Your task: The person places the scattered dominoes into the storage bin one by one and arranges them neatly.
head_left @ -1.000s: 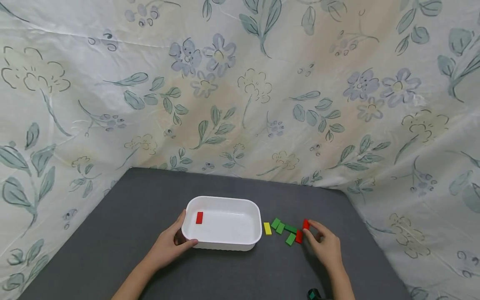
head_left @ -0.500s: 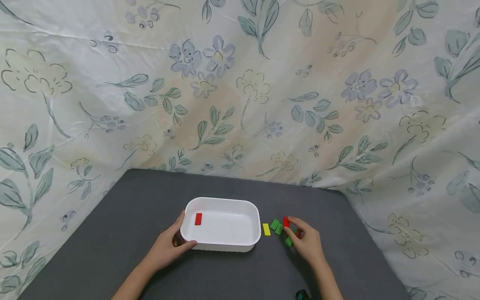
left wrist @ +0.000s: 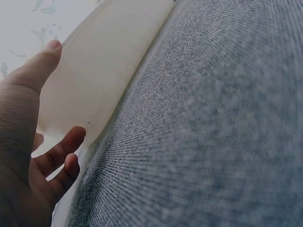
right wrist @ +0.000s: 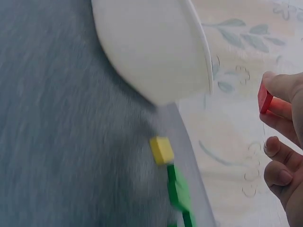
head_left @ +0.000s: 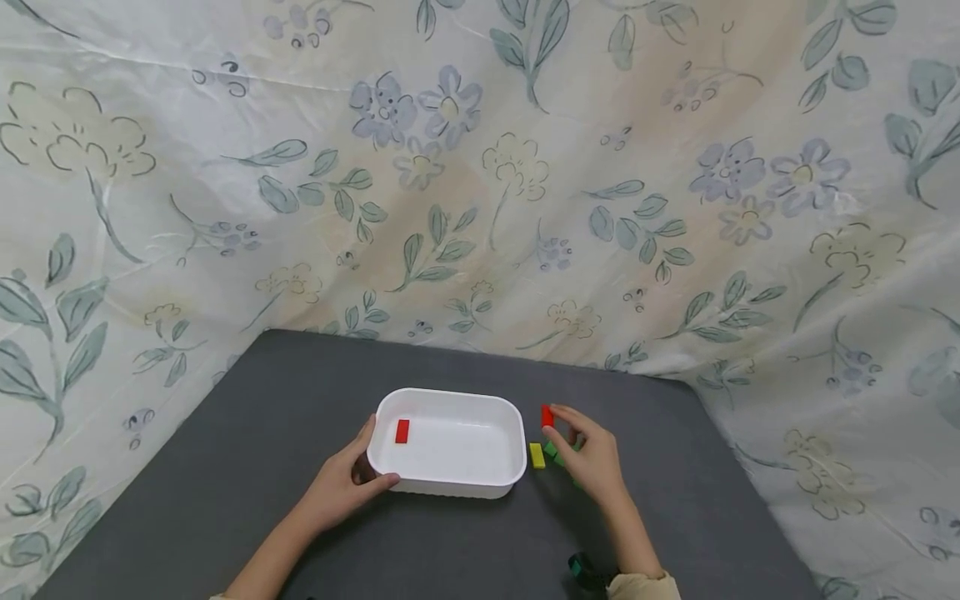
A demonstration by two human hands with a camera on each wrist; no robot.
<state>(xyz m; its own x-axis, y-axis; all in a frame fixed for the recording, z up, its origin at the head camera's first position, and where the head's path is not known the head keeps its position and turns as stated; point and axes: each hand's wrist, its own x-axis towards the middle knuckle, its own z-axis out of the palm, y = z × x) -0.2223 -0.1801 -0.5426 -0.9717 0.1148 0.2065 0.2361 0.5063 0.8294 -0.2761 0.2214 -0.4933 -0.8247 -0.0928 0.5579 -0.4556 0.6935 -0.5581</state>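
The right hand [head_left: 592, 454] pinches a red block [head_left: 547, 416] near one end between thumb and fingertips, its lower fingers loosely bent and bearing no load. The block appears raised above the tabletop, just to the right of the white container [head_left: 468, 450] and apart from its rim. A pinch like this probably works best kept light but square on the flat faces, since a small smooth block could pivot if squeezed off-centre; keeping the hand high should spare the blocks beneath a knock. The left hand [head_left: 341, 492] grips the container's near left corner, thumb along the near wall and fingers around the end, a brace that seems best kept firm without tipping the rim.

The container looks like thin glossy plastic: an open rounded rectangle with a rolled lip, a second red block [head_left: 402, 431] lying flat inside toward the left. Outside its right end lies a yellow block [head_left: 537, 456], crisp-edged and oblong, just beside green blocks [head_left: 551, 450] partly hidden by the hand. The grey tabletop [head_left: 420, 550] shows a ribbed, woven grain, and behind it hangs a wrinkled, faintly shiny floral cloth [head_left: 517, 250]
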